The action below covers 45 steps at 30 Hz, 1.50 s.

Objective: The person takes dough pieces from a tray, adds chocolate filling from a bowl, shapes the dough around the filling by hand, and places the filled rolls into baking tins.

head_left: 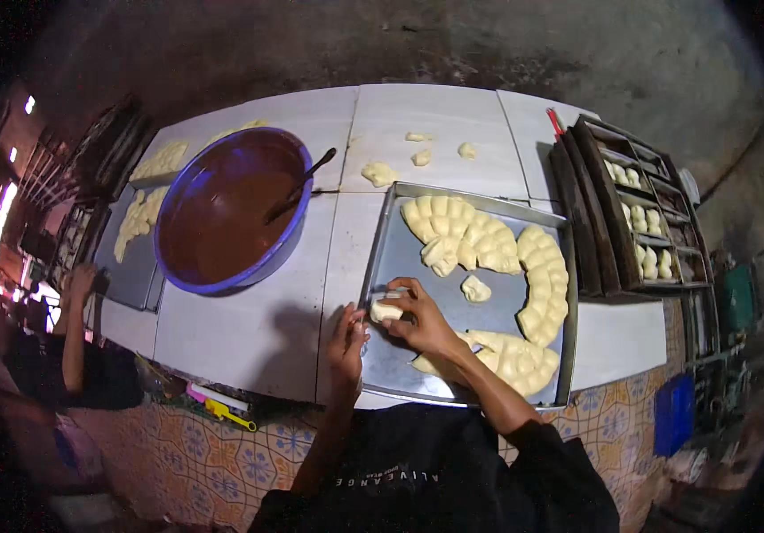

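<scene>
White-tiled table [222,342], flower-patterned floor [240,453]; right fingers [414,305] grasping dough piece [385,312]; left fingers [343,332] beside it, hold unclear.

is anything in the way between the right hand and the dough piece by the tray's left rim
Nothing visible: the right hand touches the dough piece directly. The left hand is close by on the left, not between them.

Dull grey metal is seen in the tray [495,315] near four o'clock, where smooth, soft-sheened dough [544,284] is held. Glossy purple plastic is shown by the basin [249,277] at ten; rough dark wood by the crates [597,213] towards two; matt black cloth by the shirt [435,453] at six.
</scene>
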Tool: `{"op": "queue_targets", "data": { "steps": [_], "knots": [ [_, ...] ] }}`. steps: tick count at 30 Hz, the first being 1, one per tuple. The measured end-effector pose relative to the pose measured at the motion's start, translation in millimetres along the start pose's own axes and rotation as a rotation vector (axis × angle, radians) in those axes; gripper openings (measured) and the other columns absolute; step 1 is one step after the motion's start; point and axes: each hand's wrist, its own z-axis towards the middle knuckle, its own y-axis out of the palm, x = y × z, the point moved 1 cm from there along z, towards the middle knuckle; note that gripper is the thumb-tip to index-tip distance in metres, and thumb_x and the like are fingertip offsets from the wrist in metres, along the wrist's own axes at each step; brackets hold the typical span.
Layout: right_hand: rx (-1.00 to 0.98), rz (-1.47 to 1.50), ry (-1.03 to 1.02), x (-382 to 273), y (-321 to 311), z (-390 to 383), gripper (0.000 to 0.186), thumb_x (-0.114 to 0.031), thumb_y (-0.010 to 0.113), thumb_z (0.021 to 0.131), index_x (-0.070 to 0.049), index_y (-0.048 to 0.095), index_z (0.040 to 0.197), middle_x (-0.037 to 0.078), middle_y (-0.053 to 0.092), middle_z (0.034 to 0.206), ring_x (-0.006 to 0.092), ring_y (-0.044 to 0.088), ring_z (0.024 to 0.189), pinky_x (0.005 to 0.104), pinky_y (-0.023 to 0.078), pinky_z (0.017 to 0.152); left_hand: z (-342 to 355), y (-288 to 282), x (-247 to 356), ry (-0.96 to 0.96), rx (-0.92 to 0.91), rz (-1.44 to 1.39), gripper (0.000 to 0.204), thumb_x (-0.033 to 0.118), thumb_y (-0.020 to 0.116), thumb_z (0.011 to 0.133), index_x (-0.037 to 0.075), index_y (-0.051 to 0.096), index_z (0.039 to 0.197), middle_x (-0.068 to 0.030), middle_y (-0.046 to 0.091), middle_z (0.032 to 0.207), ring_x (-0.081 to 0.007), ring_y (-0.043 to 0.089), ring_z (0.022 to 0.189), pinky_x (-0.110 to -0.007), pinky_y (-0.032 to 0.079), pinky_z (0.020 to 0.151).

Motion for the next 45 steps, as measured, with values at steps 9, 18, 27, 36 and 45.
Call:
{"op": "queue_targets", "data": {
  "steps": [9,18,27,36,45],
  "knots": [
    [0.343,-0.11,-0.129,-29.4,2.7,-5.0,0.035,-0.025,0.06,0.09,-0.007,0.063,0.12,0.014,0.05,0.119,0.0296,0.048,0.113,0.0422,0.039,0.098,-11.4,32.1,14.4,0.014,0.008,0.115,0.012,0.003,0.061,0.09,-0.004,0.066,0.098,-0.0028,0.067,0.087,-0.0063,0.058,0.077,-0.02,0.045,0.071],
    [-0.091,0.722,0.055,11.4,27.7,-12.4,0.117,-0.028,0.083,0.066,-0.01,0.004,0.15,0.01,0.031,0.144,0.0244,0.038,0.126,0.038,0.04,0.101,2.2,29.0,53.4,-0.406,-0.623,-0.935,0.119,0.088,0.045,0.066,-0.004,0.034,0.14,-0.0193,0.047,0.134,-0.0269,0.049,0.122,-0.04,0.042,0.1],
    [-0.041,0.658,0.004,22.5,13.0,12.2,0.126,-0.051,0.08,0.068,-0.024,-0.01,0.151,0.014,0.023,0.146,0.0244,0.038,0.117,0.0297,0.046,0.082,234.7,-128.1,159.2,-0.005,0.038,0.889,0.088,0.069,0.015,0.093,-0.002,0.031,0.144,-0.0214,0.044,0.14,-0.0337,0.043,0.128,-0.041,0.027,0.111],
    [0.038,0.653,0.065,37.6,14.3,-0.1,0.087,-0.019,0.067,0.088,-0.018,0.008,0.152,0.013,0.035,0.142,0.0192,0.046,0.112,0.0296,0.047,0.086,192.7,-86.6,154.4,-0.185,-0.107,0.566,0.092,0.073,0.014,0.09,0.003,0.021,0.149,-0.0186,0.049,0.129,-0.014,0.056,0.081,-0.03,0.043,0.08],
    [0.39,1.024,0.614,21.7,35.7,17.8,0.023,-0.023,0.054,0.098,-0.002,0.065,0.099,0.0,0.063,0.08,0.0056,0.049,0.058,0.0218,0.04,0.051,59.6,24.0,54.8,-0.126,-0.198,-0.107,0.08,0.012,0.056,0.092,0.015,0.002,0.152,-0.0165,0.062,0.107,-0.0218,0.063,0.094,-0.034,0.049,0.085]
  ]
}}
